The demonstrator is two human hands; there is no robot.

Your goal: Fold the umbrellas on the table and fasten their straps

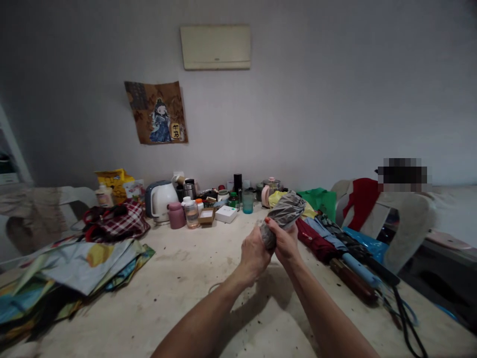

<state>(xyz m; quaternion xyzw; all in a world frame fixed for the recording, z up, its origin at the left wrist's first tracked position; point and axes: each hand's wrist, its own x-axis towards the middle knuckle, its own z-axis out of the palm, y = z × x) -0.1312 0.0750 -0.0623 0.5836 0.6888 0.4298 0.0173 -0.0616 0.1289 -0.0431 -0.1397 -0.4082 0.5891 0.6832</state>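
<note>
A grey folded umbrella [287, 211] is held over the table, tilted with its bunched cloth pointing away and to the right. My left hand [255, 253] is wrapped round its near end. My right hand [285, 242] grips the cloth just beside it, thumb lying on top. Both palms hide the handle end. To the right of my hands lie several folded umbrellas: a dark red one [315, 239] with a brown handle, a light blue one [352, 263] and a dark patterned one [345, 238]. Below my left wrist a thin loop shows on the table.
A pale, speckled table [179, 293] spreads before me. Crumpled printed cloth [85, 268] and a plaid bag [126, 219] lie left. Along the back stand a kettle [164, 199], a pink jar [176, 215], a white box [226, 214] and a blue cup [248, 203]. A person sits at right.
</note>
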